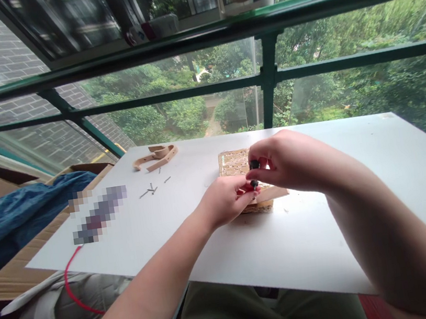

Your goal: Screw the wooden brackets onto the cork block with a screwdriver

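Note:
My right hand [279,163] comes in from above with its fingers closed on a small black piece [254,164]. Just below it, the thumb and fingers of my left hand [226,198] pinch a small dark knob-like piece [254,184]. Whether the two dark pieces are joined I cannot tell. Both hands are over a tan block [232,159] whose top is dotted with holes or marks. A flat light-wood strip [275,192] lies across the near part of the block, partly hidden by my left hand.
Several thin metal nails or screws [151,190] lie scattered on the white table [210,255]. Curved wooden strips [157,159] rest behind them. A pixelated object [100,216] with a red cord [66,280] lies at the left edge, beside a cardboard box [17,266] holding blue cloth.

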Demonstrator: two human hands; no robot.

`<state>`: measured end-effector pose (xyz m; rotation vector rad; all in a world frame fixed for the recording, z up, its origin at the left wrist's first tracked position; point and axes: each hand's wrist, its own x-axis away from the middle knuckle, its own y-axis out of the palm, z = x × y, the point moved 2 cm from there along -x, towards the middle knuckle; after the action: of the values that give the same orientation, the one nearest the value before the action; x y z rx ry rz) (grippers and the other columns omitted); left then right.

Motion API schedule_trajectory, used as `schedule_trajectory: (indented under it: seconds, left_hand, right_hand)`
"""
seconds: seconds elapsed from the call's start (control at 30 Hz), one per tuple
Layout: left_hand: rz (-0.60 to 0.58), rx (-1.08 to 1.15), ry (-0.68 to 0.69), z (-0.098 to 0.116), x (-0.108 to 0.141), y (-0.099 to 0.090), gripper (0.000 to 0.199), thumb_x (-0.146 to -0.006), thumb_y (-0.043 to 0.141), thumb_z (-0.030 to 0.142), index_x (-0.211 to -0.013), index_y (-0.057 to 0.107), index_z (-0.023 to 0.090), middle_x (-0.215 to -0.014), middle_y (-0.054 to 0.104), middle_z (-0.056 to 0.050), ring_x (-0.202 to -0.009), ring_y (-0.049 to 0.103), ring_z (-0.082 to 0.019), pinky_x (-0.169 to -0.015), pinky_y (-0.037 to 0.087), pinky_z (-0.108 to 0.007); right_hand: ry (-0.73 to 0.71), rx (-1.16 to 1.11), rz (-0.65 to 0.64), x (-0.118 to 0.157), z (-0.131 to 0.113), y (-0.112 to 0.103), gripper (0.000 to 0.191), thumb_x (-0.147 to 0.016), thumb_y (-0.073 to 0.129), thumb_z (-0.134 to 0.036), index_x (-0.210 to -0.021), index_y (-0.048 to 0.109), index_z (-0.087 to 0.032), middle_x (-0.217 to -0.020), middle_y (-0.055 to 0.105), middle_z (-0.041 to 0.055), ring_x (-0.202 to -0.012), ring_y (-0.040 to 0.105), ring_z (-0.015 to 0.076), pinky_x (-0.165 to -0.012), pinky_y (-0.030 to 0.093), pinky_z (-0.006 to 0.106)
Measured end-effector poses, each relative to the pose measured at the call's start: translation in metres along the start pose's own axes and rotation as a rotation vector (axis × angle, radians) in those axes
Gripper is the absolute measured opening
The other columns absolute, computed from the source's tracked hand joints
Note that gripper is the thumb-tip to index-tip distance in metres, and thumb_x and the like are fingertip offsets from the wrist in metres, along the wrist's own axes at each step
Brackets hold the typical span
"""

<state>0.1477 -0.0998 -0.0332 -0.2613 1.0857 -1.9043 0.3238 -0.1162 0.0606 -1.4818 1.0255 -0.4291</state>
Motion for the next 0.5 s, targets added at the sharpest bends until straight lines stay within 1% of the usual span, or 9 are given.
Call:
schedule_trajectory:
  seconds: [0.17, 0.33, 0.4, 0.5]
  left_hand:
    - [0.001, -0.021, 0.001, 0.001, 0.000, 0.001, 0.013, -0.087, 0.061, 0.024, -0.091, 0.073, 0.022, -0.087, 0.078, 0.000, -0.074, 0.072, -0.016, -0.066, 0.054, -0.025]
    - [-0.008, -0.053, -0.009, 0.004, 0.001, 0.000, 0.011, -0.087, 0.060, 0.024, -0.089, 0.071, 0.021, -0.085, 0.077, 0.000, -0.070, 0.072, -0.015, -0.061, 0.052, -0.024]
    - [-0.008, -0.082, -0.008, 0.005, 0.001, -0.001, 0.012, -0.087, 0.060, 0.025, -0.090, 0.071, 0.021, -0.083, 0.077, 0.000, -0.071, 0.072, -0.016, -0.060, 0.052, -0.024]
    - [-0.002, -0.114, 0.002, 0.004, 0.001, -0.001, 0.011, -0.086, 0.060, 0.026, -0.090, 0.070, 0.022, -0.081, 0.076, 0.000, -0.070, 0.071, -0.016, -0.059, 0.051, -0.024]
  right_hand:
    - [0.021, 0.023, 0.005, -0.002, 0.000, 0.002, 0.027, -0.084, 0.057, -0.036, -0.064, 0.054, -0.019, -0.057, 0.054, -0.0003, -0.052, 0.038, 0.0105, -0.053, 0.026, 0.027]
    - [0.043, 0.045, 0.014, -0.002, 0.001, 0.008, 0.028, -0.084, 0.053, -0.035, -0.061, 0.047, -0.020, -0.051, 0.044, -0.0019, -0.049, 0.030, 0.0107, -0.051, 0.023, 0.027]
    - [0.046, 0.044, 0.014, -0.003, 0.000, 0.010, 0.027, -0.083, 0.052, -0.034, -0.061, 0.045, -0.021, -0.050, 0.041, -0.0023, -0.049, 0.027, 0.0109, -0.051, 0.022, 0.028]
    - [0.033, 0.026, 0.004, -0.004, -0.003, 0.012, 0.022, -0.083, 0.050, -0.030, -0.063, 0.048, -0.021, -0.051, 0.042, -0.0023, -0.049, 0.026, 0.0113, -0.051, 0.021, 0.028]
